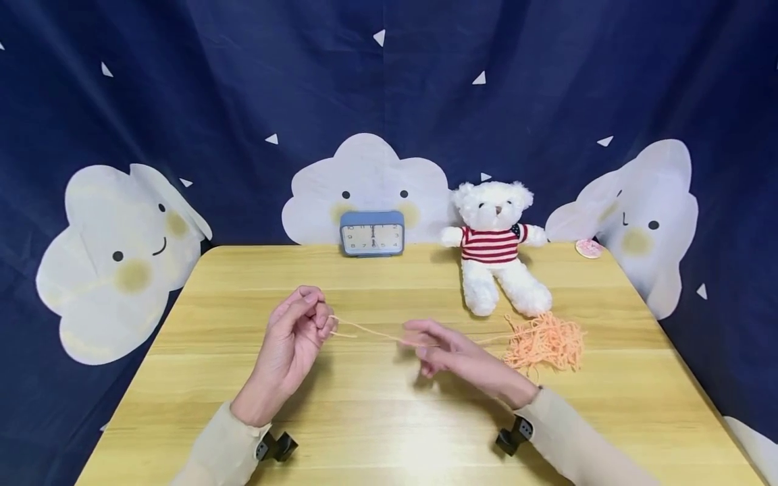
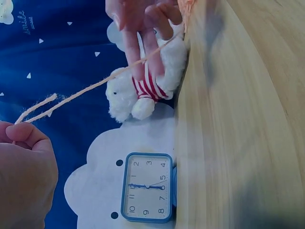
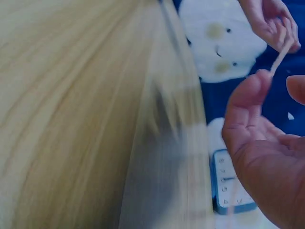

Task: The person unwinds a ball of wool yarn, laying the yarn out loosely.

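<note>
Peach-orange yarn [image 1: 543,343] lies in a tangled heap on the right side of the table. One strand [image 2: 90,88] runs from the heap to my left hand [image 1: 294,331], which pinches it near its end; a short tail sticks out beside the fingers. Along that strand, above the table, is my right hand [image 1: 456,354]. Its fingers are mostly extended and slightly blurred, with the yarn passing against them. In the right wrist view the thumb [image 3: 252,93] stands apart from the fingertip across from it.
A white teddy bear [image 1: 491,246] in a red-striped shirt sits behind the yarn heap. A blue clock [image 1: 372,234] stands at the table's back edge. A small round pink item [image 1: 588,249] lies at the back right corner. Dark blue cloth with clouds [image 1: 365,165] surrounds the table.
</note>
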`<state>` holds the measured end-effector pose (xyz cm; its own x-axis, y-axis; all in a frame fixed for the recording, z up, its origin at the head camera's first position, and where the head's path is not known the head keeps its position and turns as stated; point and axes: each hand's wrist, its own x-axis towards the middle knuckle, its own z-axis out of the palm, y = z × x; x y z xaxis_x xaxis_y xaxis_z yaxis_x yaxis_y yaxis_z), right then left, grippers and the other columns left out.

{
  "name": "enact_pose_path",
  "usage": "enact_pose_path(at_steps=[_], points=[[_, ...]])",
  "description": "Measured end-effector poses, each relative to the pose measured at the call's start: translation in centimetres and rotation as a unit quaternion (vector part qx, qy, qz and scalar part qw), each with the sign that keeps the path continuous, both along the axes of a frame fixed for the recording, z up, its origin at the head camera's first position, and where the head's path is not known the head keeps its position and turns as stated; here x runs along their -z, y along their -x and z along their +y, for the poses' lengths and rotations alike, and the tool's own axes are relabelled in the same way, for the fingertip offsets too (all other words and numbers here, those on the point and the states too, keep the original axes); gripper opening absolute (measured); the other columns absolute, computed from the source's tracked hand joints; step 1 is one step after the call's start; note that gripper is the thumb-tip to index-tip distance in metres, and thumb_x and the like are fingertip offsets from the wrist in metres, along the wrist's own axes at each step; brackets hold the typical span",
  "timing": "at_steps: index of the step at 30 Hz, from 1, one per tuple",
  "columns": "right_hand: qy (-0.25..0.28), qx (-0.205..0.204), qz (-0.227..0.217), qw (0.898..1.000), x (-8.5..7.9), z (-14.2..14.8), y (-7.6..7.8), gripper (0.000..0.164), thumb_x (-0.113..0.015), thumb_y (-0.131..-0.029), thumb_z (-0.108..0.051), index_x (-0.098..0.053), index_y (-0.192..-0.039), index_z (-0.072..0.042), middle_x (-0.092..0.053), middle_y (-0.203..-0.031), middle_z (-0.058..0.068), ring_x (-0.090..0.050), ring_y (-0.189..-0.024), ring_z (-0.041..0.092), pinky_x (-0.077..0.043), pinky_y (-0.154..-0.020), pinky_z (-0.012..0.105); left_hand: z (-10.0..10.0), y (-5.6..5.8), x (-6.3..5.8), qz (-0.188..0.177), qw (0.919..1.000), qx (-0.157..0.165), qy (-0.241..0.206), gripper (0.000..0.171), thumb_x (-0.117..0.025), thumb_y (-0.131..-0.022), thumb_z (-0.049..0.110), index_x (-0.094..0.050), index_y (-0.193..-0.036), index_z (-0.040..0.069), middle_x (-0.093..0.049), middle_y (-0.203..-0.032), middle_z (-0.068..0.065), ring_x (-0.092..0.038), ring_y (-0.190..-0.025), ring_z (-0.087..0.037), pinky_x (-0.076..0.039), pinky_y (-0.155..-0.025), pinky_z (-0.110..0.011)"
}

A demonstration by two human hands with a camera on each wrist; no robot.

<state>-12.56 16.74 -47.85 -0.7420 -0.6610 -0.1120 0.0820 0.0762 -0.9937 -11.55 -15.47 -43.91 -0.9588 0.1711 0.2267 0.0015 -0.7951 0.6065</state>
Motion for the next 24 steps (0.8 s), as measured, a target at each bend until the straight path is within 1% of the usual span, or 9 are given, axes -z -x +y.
enact_pose_path(at_steps=[3, 6, 9, 11, 13, 16, 18, 21, 24], points=[[-0.024, 0.011, 0.036, 0.999, -0.1, 0.2, -0.3, 0.04, -0.06, -0.113, -0.018, -0.058, -0.145, 0.006, -0.067, -0.116, 0.031, -0.063, -0.086, 0.02, -0.06, -0.079, 0.031, 0.0, 0.0, 0.1, -0.004, 0.9997, -0.003, 0.023, 0.021, -0.044, -0.111, -0.009, -0.064, -0.113, -0.002, -0.065, -0.085, -0.011, -0.059, -0.072, -0.018, -0.051, -0.066, -0.024], [-0.048, 0.05, 0.095, 0.993, -0.9, 1.6, -0.6, 0.025, -0.059, -0.113, -0.015, -0.069, -0.121, 0.006, -0.066, -0.093, 0.017, -0.061, -0.079, 0.018, -0.057, -0.07, 0.025, -0.2, -0.1, 0.3, -0.005, 0.9962, 0.001, 0.087, 0.026, -0.052, -0.107, -0.015, -0.063, -0.129, -0.005, -0.073, -0.101, -0.012, -0.065, -0.08, -0.016, -0.055, -0.07, -0.022], [-0.058, 0.085, 0.147, 0.984, -1.9, 3.5, -0.7, 0.021, -0.056, -0.114, -0.012, -0.069, -0.113, 0.005, -0.063, -0.086, 0.007, -0.06, -0.075, 0.02, -0.056, -0.067, 0.025, -0.5, -0.3, 0.8, -0.001, 0.9813, 0.025, 0.191, 0.04, -0.059, -0.105, -0.014, -0.057, -0.144, -0.007, -0.074, -0.12, -0.015, -0.068, -0.086, -0.015, -0.059, -0.077, -0.022], [-0.061, 0.11, 0.165, 0.978, -2.7, 4.9, -0.8, 0.021, -0.054, -0.114, -0.01, -0.07, -0.112, 0.003, -0.063, -0.085, 0.007, -0.061, -0.075, 0.02, -0.056, -0.067, 0.027, -0.6, -0.4, 1.1, 0.006, 0.9612, 0.055, 0.27, 0.042, -0.064, -0.104, -0.01, -0.056, -0.146, -0.009, -0.073, -0.127, -0.019, -0.071, -0.09, -0.016, -0.061, -0.084, -0.026], [-0.067, 0.136, 0.177, 0.973, -3.5, 6.2, -0.9, 0.02, -0.054, -0.115, -0.01, -0.071, -0.112, 0.001, -0.063, -0.085, 0.009, -0.061, -0.075, 0.021, -0.057, -0.067, 0.029, -0.4, -0.5, 1.5, 0.024, 0.9358, 0.094, 0.339, 0.041, -0.067, -0.103, -0.007, -0.058, -0.142, -0.011, -0.071, -0.128, -0.025, -0.074, -0.093, -0.018, -0.064, -0.089, -0.031], [-0.072, 0.168, 0.184, 0.966, -4.7, 7.9, -1.0, 0.02, -0.055, -0.116, -0.012, -0.071, -0.109, -0.002, -0.062, -0.083, 0.009, -0.06, -0.074, 0.022, -0.056, -0.066, 0.031, 0.2, -0.5, 1.8, 0.062, 0.8937, 0.155, 0.416, 0.031, -0.069, -0.102, -0.005, -0.065, -0.131, -0.015, -0.072, -0.114, -0.033, -0.076, -0.09, -0.022, -0.066, -0.087, -0.038], [-0.074, 0.184, 0.189, 0.962, -5.3, 8.8, -1.0, 0.021, -0.054, -0.116, -0.012, -0.071, -0.108, -0.002, -0.061, -0.082, 0.006, -0.059, -0.074, 0.023, -0.055, -0.067, 0.032, 0.8, -0.5, 1.8, 0.081, 0.8708, 0.182, 0.449, 0.023, -0.07, -0.102, -0.004, -0.07, -0.122, -0.015, -0.073, -0.103, -0.033, -0.076, -0.084, -0.021, -0.066, -0.082, -0.036], [-0.079, 0.2, 0.196, 0.957, -6.0, 9.9, -1.2, 0.022, -0.054, -0.116, -0.011, -0.071, -0.107, -0.001, -0.059, -0.082, 0.005, -0.058, -0.075, 0.023, -0.054, -0.068, 0.033, 1.4, -0.3, 1.6, 0.092, 0.8435, 0.198, 0.491, 0.013, -0.074, -0.102, -0.001, -0.078, -0.113, -0.007, -0.076, -0.094, -0.026, -0.075, -0.077, -0.02, -0.064, -0.072, -0.031], [-0.09, 0.216, 0.196, 0.952, -6.4, 10.7, -1.5, 0.022, -0.054, -0.116, -0.012, -0.071, -0.108, -0.001, -0.059, -0.083, 0.004, -0.058, -0.076, 0.019, -0.053, -0.068, 0.034, 1.8, -0.1, 1.3, 0.095, 0.8252, 0.194, 0.522, 0.008, -0.076, -0.102, 0.002, -0.081, -0.107, 0.0, -0.076, -0.09, -0.02, -0.073, -0.073, -0.019, -0.057, -0.065, -0.025]])
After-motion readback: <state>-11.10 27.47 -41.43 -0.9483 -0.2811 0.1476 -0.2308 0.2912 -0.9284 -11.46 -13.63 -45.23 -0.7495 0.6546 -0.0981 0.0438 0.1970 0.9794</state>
